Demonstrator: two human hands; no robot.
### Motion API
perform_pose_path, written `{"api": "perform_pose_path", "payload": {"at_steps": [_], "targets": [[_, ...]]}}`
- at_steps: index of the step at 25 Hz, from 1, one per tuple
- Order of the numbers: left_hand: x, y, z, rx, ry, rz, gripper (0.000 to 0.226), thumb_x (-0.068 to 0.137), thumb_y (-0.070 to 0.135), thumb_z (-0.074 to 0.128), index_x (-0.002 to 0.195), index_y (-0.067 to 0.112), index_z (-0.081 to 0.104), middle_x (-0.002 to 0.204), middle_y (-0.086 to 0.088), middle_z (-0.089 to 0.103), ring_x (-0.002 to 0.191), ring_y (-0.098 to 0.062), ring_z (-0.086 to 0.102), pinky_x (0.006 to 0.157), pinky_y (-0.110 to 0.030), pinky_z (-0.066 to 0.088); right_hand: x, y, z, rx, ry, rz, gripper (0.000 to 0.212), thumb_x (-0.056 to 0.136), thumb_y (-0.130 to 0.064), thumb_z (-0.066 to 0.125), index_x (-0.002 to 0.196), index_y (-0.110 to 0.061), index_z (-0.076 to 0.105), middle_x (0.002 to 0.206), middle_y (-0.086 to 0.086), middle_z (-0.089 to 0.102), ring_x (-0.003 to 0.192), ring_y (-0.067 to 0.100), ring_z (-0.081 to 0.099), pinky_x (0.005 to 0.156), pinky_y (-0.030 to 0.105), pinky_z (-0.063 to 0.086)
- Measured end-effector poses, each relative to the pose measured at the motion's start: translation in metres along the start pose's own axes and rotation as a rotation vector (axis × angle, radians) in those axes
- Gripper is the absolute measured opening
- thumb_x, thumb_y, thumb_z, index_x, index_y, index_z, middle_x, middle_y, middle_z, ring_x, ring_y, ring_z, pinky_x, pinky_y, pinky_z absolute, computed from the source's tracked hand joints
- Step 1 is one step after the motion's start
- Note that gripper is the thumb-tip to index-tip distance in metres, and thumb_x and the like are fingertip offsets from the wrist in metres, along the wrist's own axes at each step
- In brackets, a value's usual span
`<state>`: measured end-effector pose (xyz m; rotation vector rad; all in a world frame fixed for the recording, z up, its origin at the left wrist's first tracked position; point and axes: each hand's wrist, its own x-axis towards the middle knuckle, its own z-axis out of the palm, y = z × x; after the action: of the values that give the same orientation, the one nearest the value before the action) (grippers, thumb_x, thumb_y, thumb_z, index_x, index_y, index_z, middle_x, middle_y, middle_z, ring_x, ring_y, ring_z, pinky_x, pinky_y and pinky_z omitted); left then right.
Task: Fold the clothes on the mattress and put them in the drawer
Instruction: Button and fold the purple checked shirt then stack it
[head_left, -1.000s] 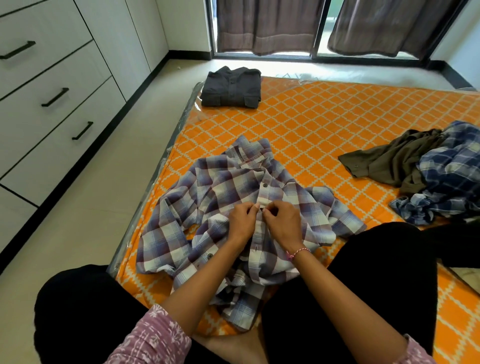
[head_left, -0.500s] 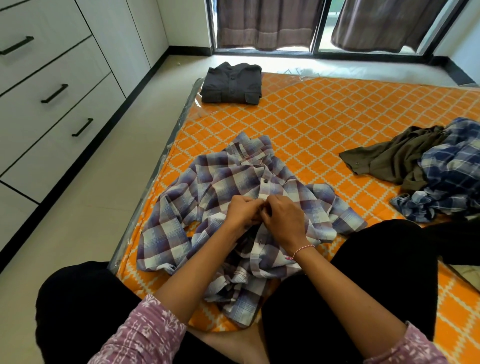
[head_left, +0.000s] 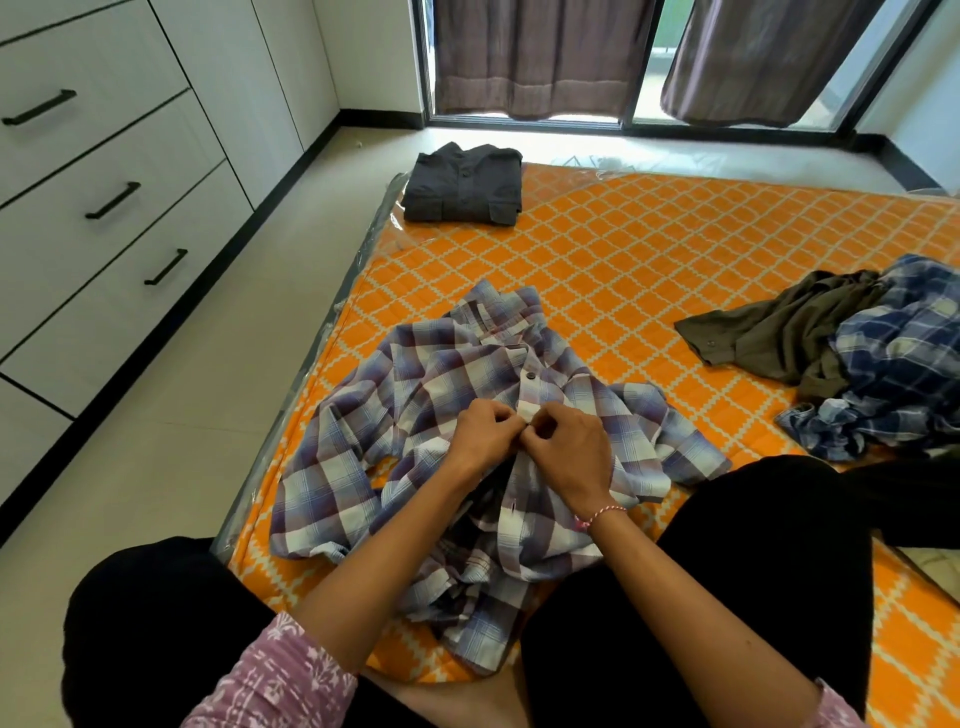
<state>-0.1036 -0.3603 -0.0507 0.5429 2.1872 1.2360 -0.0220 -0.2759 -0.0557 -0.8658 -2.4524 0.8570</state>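
Observation:
A purple-and-white plaid shirt (head_left: 415, 395) lies rumpled on the orange patterned mattress (head_left: 649, 249) in front of my knees. My left hand (head_left: 485, 431) and my right hand (head_left: 569, 447) meet at the shirt's front placket, each pinching the fabric just below a dark button. A folded dark grey shirt (head_left: 462, 184) sits at the mattress's far left corner. An olive shirt (head_left: 779, 332) and a blue plaid shirt (head_left: 904, 364) lie in a heap at the right. White drawers (head_left: 98, 208) with black handles line the left wall, all closed.
Pale tiled floor (head_left: 197, 415) runs between the mattress and the drawers. Brown curtains (head_left: 530, 57) hang over a glass door at the far end. My legs in black trousers (head_left: 753, 561) rest on the near edge of the mattress.
Both hands have stayed at the placket, working their fingers slightly on the fabric. The shirt has barely shifted.

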Motion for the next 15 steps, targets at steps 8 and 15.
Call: {"api": "perform_pose_path", "payload": {"at_steps": [8,15], "targets": [[0.003,-0.007,-0.013,0.075,-0.129,0.276,0.013,0.092,0.008,0.057,0.081,0.014,0.061,0.067,0.005,0.056,0.060,0.000,0.050,0.059,-0.018,0.044,0.019,0.005,-0.020,0.857,-0.368,0.556,0.022,0.090,-0.004,0.056,0.068,-0.006,0.061,0.056,0.003,0.056,0.045,0.007,0.052,0.044,0.017,0.046],[0.008,0.001,-0.010,0.424,0.155,0.346,0.007,0.085,0.012,0.061,0.091,0.011,0.063,0.083,-0.003,0.065,0.079,-0.022,0.062,0.067,-0.041,0.052,0.060,-0.007,-0.031,0.923,-0.237,0.596,0.030,0.091,-0.002,0.050,0.062,-0.005,0.053,0.052,0.004,0.046,0.033,0.006,0.043,0.034,0.015,0.036]]}}
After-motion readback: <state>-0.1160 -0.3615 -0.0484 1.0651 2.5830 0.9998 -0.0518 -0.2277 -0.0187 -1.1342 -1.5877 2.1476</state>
